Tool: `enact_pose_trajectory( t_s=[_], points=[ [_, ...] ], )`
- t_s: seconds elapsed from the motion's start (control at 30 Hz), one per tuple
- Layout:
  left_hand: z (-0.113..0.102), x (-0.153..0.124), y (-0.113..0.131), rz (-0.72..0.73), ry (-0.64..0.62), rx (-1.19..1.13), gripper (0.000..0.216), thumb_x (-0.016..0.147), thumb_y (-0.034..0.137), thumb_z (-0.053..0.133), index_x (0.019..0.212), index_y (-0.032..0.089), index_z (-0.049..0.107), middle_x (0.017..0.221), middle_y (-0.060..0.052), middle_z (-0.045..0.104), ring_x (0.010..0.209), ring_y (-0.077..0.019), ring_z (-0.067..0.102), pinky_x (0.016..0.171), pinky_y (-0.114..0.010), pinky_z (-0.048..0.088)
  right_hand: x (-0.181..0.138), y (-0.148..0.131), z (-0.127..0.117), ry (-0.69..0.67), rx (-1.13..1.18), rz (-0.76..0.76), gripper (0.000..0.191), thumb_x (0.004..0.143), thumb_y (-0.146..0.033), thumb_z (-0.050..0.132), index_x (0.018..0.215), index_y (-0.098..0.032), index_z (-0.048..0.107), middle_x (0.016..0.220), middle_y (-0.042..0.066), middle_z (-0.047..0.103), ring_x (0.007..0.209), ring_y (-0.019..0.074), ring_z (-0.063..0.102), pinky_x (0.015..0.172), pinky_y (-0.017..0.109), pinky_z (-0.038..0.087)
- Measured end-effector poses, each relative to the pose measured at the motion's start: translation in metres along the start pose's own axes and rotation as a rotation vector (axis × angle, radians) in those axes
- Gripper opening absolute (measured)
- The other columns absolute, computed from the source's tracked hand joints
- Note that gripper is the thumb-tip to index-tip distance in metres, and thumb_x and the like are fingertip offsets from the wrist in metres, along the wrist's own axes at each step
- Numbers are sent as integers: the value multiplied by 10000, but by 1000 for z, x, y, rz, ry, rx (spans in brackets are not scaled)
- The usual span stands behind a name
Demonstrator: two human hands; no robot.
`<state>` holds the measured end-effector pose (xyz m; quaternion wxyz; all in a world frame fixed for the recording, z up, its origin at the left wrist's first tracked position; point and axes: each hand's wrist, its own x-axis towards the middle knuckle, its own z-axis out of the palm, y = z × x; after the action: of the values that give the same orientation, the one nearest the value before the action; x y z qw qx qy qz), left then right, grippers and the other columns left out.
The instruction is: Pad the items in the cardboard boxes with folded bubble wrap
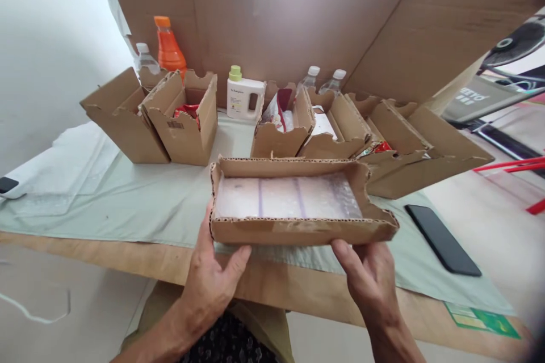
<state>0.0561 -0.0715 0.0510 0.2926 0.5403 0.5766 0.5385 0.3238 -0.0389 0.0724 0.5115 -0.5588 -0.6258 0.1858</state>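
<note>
Between both hands I hold a long, shallow cardboard box (306,232) above the front part of the table. Its top is open, and bubble wrap (279,198) with thin purple lines lies inside. My left hand (213,272) grips the box's left end, thumb near the front wall and fingers partly hidden behind it. My right hand (370,272) supports the front wall towards the right, with its thumb against the lower edge and the other fingers underneath.
Several open cardboard boxes (187,136) stand behind, some with packets inside. A white detergent bottle (240,96) and an orange bottle (170,51) are near the tall cardboard panel (276,17). A black phone (443,241) lies right; bubble wrap sheets (72,173) lie left.
</note>
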Motion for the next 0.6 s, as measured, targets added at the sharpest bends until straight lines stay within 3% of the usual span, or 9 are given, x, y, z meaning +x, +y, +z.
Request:
enact_pose_trajectory(
  t_s=[0.1,0.23,0.33,0.4,0.5,0.6],
  points=[
    [-17,-21,-7,-41,57,62,863,930,424,732,1652,241,297,1621,-145,479,1514,-318,457,1301,-509,304,6,-1,16,-100,82,-5,534,923,-606,685,1273,-203,676,1243,141,726,1190,361,671,1018,499,521],
    [-46,-22,-13,-38,190,69,972,899,343,779,1678,258,205,1686,-130,373,1600,-321,295,1339,-530,130,63,-22,80,-300,298,-67,705,890,-658,699,1424,-218,568,1437,128,644,1329,340,601,1122,491,483],
    [-47,-22,-18,11,219,40,988,917,310,747,1689,271,132,1701,-144,331,1580,-323,333,1322,-549,199,106,-37,121,-412,388,-113,804,869,-653,706,1507,-220,481,1527,124,571,1406,332,539,1187,502,437],
    [-41,-28,-24,17,200,64,976,925,302,731,1692,273,129,1673,-154,364,1536,-326,405,1299,-557,268,119,-43,136,-427,363,-136,821,903,-627,666,1567,-220,408,1592,125,502,1464,321,481,1233,517,384],
    [-35,-40,-37,58,185,105,990,896,281,756,1689,260,164,1646,-166,388,1493,-339,455,1275,-557,328,113,-46,143,-386,245,-134,784,983,-594,570,1631,-230,321,1678,112,388,1556,303,359,1295,538,283],
    [-38,-47,-51,88,186,124,991,870,265,781,1677,261,206,1654,-166,375,1497,-348,450,1265,-547,356,94,-47,141,-302,162,-94,771,1018,-595,527,1662,-257,272,1706,104,341,1580,317,316,1294,583,277]
  ],
)
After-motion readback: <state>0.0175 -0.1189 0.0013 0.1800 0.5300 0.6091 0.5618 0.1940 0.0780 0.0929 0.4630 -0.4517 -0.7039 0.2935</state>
